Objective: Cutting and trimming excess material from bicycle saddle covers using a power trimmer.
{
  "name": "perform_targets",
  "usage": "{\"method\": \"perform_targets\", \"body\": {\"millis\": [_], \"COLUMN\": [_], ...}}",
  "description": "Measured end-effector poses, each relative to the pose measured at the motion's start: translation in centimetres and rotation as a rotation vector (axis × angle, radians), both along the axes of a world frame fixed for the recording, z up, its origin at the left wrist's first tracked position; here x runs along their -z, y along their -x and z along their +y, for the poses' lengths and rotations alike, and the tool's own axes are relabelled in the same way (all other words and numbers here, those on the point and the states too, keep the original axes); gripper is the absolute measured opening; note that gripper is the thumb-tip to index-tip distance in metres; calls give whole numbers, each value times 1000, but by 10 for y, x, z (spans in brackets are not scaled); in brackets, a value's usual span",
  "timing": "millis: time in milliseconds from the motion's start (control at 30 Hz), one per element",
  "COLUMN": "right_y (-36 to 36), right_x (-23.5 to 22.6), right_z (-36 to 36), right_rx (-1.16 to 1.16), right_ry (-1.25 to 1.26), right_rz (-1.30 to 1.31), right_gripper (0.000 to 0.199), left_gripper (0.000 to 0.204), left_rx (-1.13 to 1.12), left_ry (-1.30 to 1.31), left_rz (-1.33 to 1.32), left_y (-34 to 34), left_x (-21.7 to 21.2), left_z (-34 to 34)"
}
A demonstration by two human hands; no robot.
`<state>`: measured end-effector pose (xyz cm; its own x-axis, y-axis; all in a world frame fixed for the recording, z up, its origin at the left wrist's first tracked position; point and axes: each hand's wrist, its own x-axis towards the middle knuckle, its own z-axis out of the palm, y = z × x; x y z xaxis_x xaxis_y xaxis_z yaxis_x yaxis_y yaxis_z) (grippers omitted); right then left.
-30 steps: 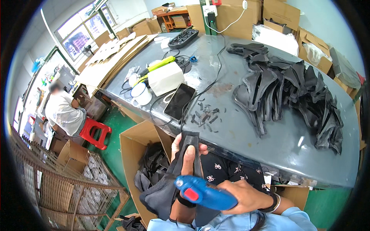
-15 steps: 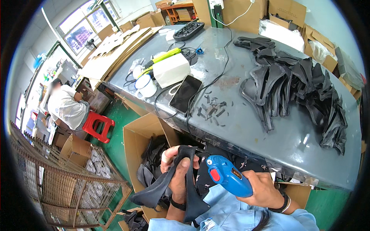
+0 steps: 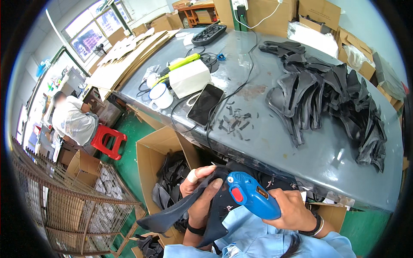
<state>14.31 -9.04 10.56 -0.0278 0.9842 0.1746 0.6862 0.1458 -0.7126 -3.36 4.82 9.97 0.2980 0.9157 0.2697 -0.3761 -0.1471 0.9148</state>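
Over my lap, my left hand pinches a curved black foam-like piece between thumb and fingers. Its long end droops to the lower left, and another flap hangs beside my wrist. My right hand is wrapped round the rear of a blue handheld power tool with a red button. The tool's front end meets the upper edge of the black piece near my left fingertips; its working tip is hidden. Small black offcuts lie on the grey table. A heap of similar black pieces rests at the table's right.
An open cardboard box with black pieces stands below the table's edge. A phone, white mug, white box and loose cable lie on the table. At left are a wire cage and a person on a red stool.
The black piece has turned in my left hand, its upper end swinging right to the tool's front. The tool has shifted slightly left, still in my right hand.
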Motion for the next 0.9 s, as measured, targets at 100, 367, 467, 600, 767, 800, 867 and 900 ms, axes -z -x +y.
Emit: {"method": "perform_targets", "body": {"millis": [100, 367, 467, 600, 767, 800, 867, 900], "right_y": [-3, -20, -20, -16, -14, -12, -11, -10], "right_x": [0, 12, 10, 9, 16, 18, 21, 21], "right_z": [3, -3, -1, 0, 0, -1, 0, 0], "right_rx": [-17, 24, -38, -70, -71, -76, -84, -96], "right_ry": [-45, 5, 18, 0, -13, -28, -44, -49], "right_rz": [63, -60, -69, -126, -169, -160, -149, -138], "right_gripper": [56, 54, 54, 55, 57, 57, 58, 58], "left_gripper": [29, 28, 27, 26, 25, 24, 24, 24], "left_rx": [138, 369, 438, 493, 604, 610, 646, 689], "left_ry": [36, 490, 474, 426, 317, 290, 161, 28], "left_rz": [69, 462, 544, 629, 777, 844, 850, 850], "left_y": [6, 25, 24, 25, 14, 12, 11, 10], "left_x": [-7, -46, -53, -50, -51, -52, -41, -37], "left_z": [5, 26, 32, 35, 45, 44, 48, 50]}}
